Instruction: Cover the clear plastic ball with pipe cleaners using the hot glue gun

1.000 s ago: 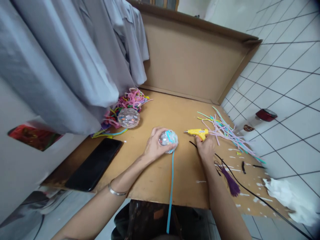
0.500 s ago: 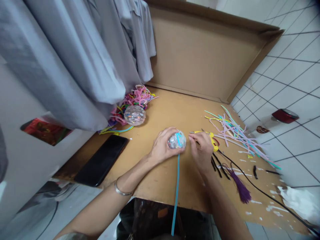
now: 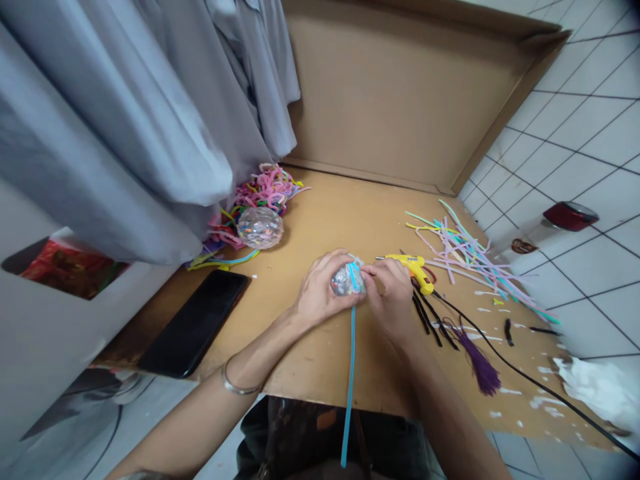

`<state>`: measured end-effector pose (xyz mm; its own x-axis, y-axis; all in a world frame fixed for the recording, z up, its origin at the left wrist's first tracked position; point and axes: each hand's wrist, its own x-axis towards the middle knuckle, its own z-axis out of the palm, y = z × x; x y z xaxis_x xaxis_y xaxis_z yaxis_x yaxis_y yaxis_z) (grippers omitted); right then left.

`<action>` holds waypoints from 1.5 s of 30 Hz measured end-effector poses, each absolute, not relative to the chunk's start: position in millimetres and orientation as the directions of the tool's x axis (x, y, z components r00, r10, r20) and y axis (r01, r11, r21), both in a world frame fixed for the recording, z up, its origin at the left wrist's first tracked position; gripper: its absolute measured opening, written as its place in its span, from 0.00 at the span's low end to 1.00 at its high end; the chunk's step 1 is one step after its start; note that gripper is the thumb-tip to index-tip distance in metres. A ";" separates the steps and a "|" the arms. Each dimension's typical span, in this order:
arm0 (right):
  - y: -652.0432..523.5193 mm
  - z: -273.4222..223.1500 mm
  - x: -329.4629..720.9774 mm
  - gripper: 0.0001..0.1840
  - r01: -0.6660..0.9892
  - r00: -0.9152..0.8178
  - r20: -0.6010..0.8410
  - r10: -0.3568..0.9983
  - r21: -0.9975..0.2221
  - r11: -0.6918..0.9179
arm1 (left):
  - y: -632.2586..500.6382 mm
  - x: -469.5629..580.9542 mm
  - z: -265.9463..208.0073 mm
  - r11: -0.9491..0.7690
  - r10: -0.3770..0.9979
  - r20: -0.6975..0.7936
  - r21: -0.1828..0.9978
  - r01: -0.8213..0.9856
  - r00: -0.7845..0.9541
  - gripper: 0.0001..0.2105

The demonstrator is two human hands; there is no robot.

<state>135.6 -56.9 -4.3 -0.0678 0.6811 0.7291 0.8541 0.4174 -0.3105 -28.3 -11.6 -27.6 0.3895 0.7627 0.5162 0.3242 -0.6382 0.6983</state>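
My left hand [image 3: 323, 288] is wrapped around a clear faceted ball [image 3: 344, 283] with small coloured specks, above the table. A blue pipe cleaner [image 3: 352, 373] bends over the ball's front, and its long end hangs down past the table's near edge. At the ball's right side, my right hand [image 3: 393, 293] has thumb and forefinger pinched together on or against the pipe cleaner. Whatever lies between those fingertips is too small to make out. Just beyond the right hand lies a yellow glue gun [image 3: 416, 270].
A second clear ball [image 3: 260, 228] sits by a heap of coloured pipe cleaners [image 3: 270, 190]. Near the left edge lies a black phone [image 3: 195, 323]. On the right are pastel pipe cleaners [image 3: 457, 247], a purple tassel [image 3: 479, 365], a bottle [image 3: 530, 240] and white tissue [image 3: 595, 390].
My right hand has moved left, from a gap beside the ball to its right side. My left hand still holds the ball. The whole view has shifted slightly.
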 end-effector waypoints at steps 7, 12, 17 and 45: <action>-56.2 -5.5 132.5 0.10 0.888 -0.071 0.770 0.634 -0.241 0.391 | -12.1 -27.7 -27.6 -0.643 0.759 0.524 0.697 0.319 0.385 0.28; -59.0 -3.1 131.5 0.09 0.897 -0.083 0.736 0.672 -0.238 0.372 | -11.0 -27.3 -29.4 -0.648 0.755 0.530 0.694 0.314 0.385 0.27; -58.9 -1.5 130.8 0.08 0.901 -0.108 0.743 0.660 -0.207 0.381 | -10.3 -27.4 -31.5 -0.663 0.743 0.549 0.681 0.310 0.382 0.27; -56.3 0.6 130.1 0.09 0.894 -0.189 0.771 0.609 -0.122 0.431 | -7.7 -26.3 -30.4 -0.708 0.704 0.594 0.626 0.326 0.390 0.27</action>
<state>130.1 -56.3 0.6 -0.1886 0.6087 0.7706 0.8940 0.4311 -0.1217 -26.3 -7.7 -30.4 0.3895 0.7041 0.5937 0.3262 -0.7083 0.6260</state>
